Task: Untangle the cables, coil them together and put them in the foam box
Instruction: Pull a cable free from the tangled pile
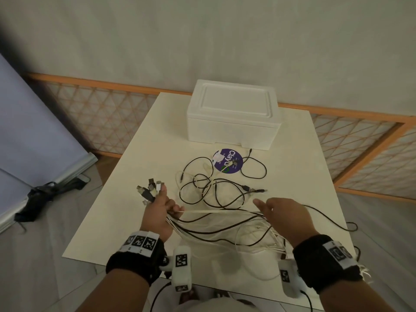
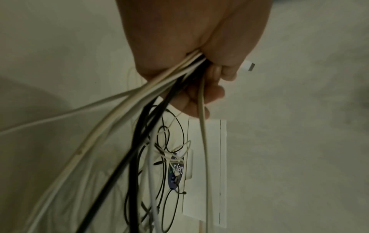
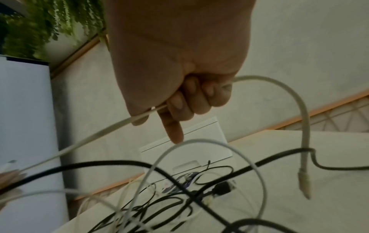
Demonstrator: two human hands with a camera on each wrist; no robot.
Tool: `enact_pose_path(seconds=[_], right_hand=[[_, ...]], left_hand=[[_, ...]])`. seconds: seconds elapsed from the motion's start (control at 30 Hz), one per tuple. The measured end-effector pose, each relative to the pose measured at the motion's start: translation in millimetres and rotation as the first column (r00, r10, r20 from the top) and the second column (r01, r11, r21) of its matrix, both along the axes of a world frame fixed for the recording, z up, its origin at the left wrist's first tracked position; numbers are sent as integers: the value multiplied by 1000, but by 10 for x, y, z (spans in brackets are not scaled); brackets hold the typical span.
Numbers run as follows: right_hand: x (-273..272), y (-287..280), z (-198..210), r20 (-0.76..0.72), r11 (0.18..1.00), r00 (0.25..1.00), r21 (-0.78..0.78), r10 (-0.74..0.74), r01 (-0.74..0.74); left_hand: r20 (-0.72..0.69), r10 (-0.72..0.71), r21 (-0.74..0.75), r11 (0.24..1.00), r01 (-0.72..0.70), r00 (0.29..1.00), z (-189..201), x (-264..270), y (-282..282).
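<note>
My left hand (image 1: pixel 161 207) grips a bundle of black and white cables, with their plugs (image 1: pixel 150 190) fanned out above the fist. In the left wrist view the left hand (image 2: pixel 201 75) is clenched on that bundle (image 2: pixel 139 110). My right hand (image 1: pixel 273 211) holds one white cable (image 1: pixel 213 212) stretched taut between the hands; in the right wrist view its fingers (image 3: pixel 191 100) curl round the white cable (image 3: pixel 299 100), whose plug (image 3: pixel 304 184) dangles. More tangled cables (image 1: pixel 216 188) lie on the table. The white foam box (image 1: pixel 234 113), lid on, stands at the far side.
A round purple sticker (image 1: pixel 227 162) lies on the cream table (image 1: pixel 135 154) just before the box, under cable loops. One black cable (image 1: pixel 333 221) trails off the right edge. A folded white panel (image 1: pixel 33 143) and a black bag (image 1: pixel 42 197) sit on the floor at left.
</note>
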State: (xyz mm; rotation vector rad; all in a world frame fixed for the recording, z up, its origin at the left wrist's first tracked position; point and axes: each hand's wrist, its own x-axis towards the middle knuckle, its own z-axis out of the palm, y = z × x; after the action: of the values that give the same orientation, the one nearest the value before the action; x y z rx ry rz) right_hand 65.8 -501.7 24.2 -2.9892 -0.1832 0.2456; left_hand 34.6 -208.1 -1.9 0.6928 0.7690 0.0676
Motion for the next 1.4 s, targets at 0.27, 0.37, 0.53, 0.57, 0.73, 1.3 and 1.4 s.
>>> enact_pose_path(seconds=[0.27,0.37,0.53,0.57,0.73,1.3,1.4], right_hand=[[186,-602,-94,-2,981,988,-127,-151,150],[188,-641,-220,25,982,990,-127,-139,141],[239,-813,-262,109,997,994,75,-3,-5],[260,-896,-264,115,993,993,110,24,-37],[357,-1218,-347,254,986,953,-11,166,-169],[-76,723,-29,-233,753,728,361,645,-551],[-28,648,-306,-261,798,754,201,603,-569]], left_hand=[[-69,109,27,994,-107,992,-35,-172,17],[-74,67,55,997,-63,995,-29,-179,-93],[-46,121,61,991,-118,992,61,-199,-58],[-46,145,66,988,-142,988,68,-207,-10],[-78,195,97,977,-188,978,-54,-277,158],[107,-78,5,997,78,991,195,30,-767],[87,5,4,1000,-6,996,149,18,-688]])
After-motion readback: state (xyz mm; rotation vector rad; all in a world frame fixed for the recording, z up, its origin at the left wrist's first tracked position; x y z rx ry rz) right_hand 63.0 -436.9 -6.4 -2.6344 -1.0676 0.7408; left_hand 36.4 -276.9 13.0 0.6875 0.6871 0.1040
